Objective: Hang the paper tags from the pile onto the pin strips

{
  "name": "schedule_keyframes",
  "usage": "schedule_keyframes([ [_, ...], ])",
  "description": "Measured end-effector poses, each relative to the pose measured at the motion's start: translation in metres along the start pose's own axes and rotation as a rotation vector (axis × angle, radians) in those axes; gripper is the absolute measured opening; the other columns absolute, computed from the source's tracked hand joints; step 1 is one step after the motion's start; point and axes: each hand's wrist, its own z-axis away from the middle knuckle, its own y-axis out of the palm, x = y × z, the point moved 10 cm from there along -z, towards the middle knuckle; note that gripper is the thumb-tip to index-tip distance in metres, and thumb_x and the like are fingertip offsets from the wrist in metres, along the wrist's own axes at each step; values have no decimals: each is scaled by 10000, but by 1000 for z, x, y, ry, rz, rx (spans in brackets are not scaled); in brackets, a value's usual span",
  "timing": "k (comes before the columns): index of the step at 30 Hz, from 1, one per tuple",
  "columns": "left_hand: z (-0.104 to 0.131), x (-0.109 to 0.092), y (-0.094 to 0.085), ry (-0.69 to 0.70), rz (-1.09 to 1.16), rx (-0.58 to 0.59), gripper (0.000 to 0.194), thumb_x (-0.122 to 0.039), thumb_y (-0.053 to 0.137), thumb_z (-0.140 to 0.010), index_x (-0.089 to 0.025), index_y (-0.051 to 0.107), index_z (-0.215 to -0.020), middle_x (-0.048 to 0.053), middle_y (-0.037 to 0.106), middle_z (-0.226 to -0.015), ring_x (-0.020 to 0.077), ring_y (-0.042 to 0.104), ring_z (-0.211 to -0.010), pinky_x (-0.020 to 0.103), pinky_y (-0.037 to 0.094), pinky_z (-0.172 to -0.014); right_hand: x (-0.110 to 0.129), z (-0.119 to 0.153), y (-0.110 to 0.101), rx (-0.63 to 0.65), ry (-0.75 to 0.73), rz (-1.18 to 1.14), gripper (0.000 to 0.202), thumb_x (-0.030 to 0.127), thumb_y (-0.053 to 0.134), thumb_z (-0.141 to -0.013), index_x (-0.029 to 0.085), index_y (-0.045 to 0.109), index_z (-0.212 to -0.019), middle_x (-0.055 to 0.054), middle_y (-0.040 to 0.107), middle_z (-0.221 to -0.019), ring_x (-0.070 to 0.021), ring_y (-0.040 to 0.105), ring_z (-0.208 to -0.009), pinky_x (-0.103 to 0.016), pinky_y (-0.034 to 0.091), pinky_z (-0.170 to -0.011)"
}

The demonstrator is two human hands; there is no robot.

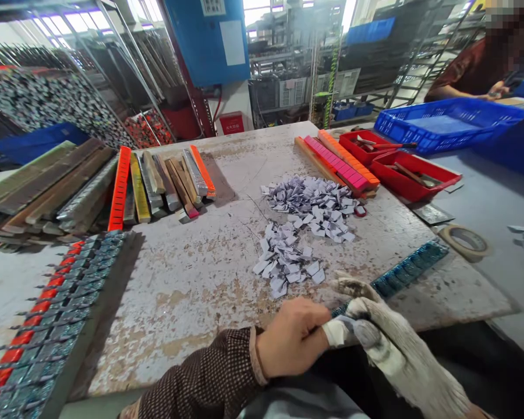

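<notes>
My left hand (290,337) is bare, with white tape round one digit. Its fingers are curled and meet my right hand at the near table edge. A small grey-white chip (346,319) shows at the fingertips, partly hidden by them. In a white knitted glove, my right hand (388,343) is closed round the near end of a teal glittery strip (413,267) with crosswise divisions. The strip slants away to the right, its near end covered by the fingers. Just beyond my hands lies a loose heap of grey-white chips (294,256).
At left, a grey block (100,291) carries rows of teal pieces with dark pins. Wooden and coloured bars (170,180) lie behind it. Pink and orange bars (338,163), red trays (414,174), a tape roll (465,241) and a blue crate (449,125) stand right, near another person (475,70).
</notes>
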Motion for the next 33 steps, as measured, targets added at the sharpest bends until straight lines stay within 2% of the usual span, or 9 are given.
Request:
schedule_keyframes([
  [3,8,-33,22,187,124,133,529,-556,367,-1045,-251,252,-628,-41,338,-543,132,359,-522,304,343,-572,4,19,-5,-5,-16,34,335,499,592,-1006,174,672,-1027,-28,706,-897,-140,675,-721,-295,610,-642],
  [5,12,-41,26,253,101,133,514,-536,359,-1052,-249,271,-636,-27,396,-556,139,402,-540,301,362,-590,8,29,-11,-28,-26,61,288,491,602,-994,217,681,-1036,-41,718,-945,-182,701,-777,-324,631,-657],
  [10,23,-11,-7,39,-202,-251,580,-608,463,-1020,-220,287,-626,-37,397,-547,131,353,-546,298,272,-563,22,37,-14,-135,-93,132,110,308,583,-981,315,658,-1061,-74,675,-1262,-269,705,-1100,-346,661,-805],
  [14,36,-18,13,125,-209,-132,500,-519,327,-1073,-225,323,-668,-9,490,-600,134,422,-588,283,340,-586,11,34,18,-33,-8,7,377,298,422,-1035,326,503,-1402,-106,722,-1180,-262,760,-935,-343,683,-685],
  [17,49,-20,21,173,-289,-73,491,-461,229,-1093,-220,433,-717,25,573,-663,151,499,-641,292,400,-638,11,35,34,86,-6,24,385,314,441,-1033,301,499,-1414,-97,745,-1121,-266,764,-915,-353,689,-707],
  [19,61,-9,11,134,-414,-129,492,-528,253,-1082,-196,570,-906,58,643,-782,185,554,-720,318,435,-681,20,36,26,42,-96,153,280,292,487,-1022,268,583,-1285,-119,713,-1211,-265,749,-1003,-340,683,-745],
  [22,85,16,-9,0,-602,-213,580,-668,505,-971,-155,554,-1238,115,684,-1008,263,606,-884,399,492,-785,37,38,9,-92,-298,364,101,222,542,-992,247,625,-1044,-130,637,-1342,-278,673,-1199,-353,669,-812],
  [27,107,55,5,-156,-716,-78,428,-419,753,-882,-168,577,-1181,93,699,-1018,283,619,-917,430,518,-816,42,40,26,-48,-459,538,130,114,648,-894,222,578,-878,-113,684,-1223,-338,577,-1319,-491,597,-969],
  [33,89,66,26,-122,-661,-111,566,-467,828,-806,-156,579,-1208,96,712,-1070,292,629,-935,451,495,-848,53,41,60,3,-555,784,89,88,599,-897,156,616,-953,-141,695,-1123,-363,589,-1257,-601,486,-1071],
])
